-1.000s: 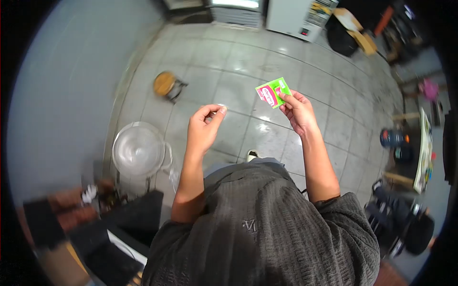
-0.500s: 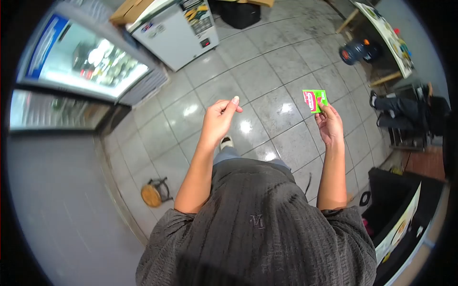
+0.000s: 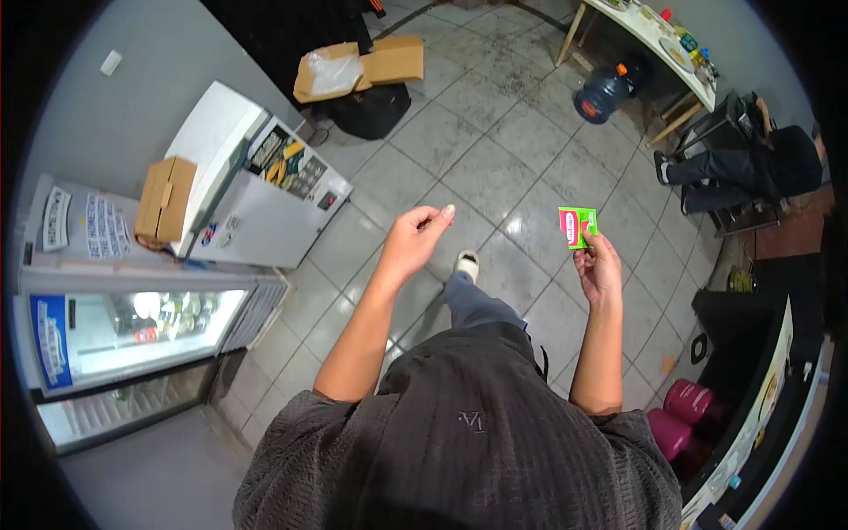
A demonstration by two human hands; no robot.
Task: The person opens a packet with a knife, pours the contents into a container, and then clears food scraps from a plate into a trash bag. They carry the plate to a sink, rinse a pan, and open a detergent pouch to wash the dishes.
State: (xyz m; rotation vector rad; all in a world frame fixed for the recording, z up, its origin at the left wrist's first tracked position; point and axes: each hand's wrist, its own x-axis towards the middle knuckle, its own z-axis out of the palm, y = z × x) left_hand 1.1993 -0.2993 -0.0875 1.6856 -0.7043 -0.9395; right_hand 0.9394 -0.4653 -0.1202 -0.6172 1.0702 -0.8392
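Note:
My right hand (image 3: 600, 270) pinches a small flat green-and-pink sachet (image 3: 577, 228) between thumb and fingers, holding it up in front of me at the right. White lettering shows on its pink part, too small to read surely. My left hand (image 3: 415, 240) is raised at about the same height, left of the sachet and well apart from it. Its fingers are curled into a loose fist with the thumb laid over them, and nothing shows in it. Below both hands lies the tiled floor (image 3: 495, 185).
A chest freezer (image 3: 274, 216) with a cardboard box (image 3: 165, 201) stands left, beside a lit glass-door fridge (image 3: 168, 318). Ahead are an open carton (image 3: 393, 60), a water jug (image 3: 601, 94) and a table (image 3: 654, 26). A seated person (image 3: 742, 168) is at right, above pink gas cylinders (image 3: 687, 402).
I have stepped forward and my view has turned, so the freezer, fridge and table sit elsewhere in view. The sachet stays in my right hand; my left hand stays curled.

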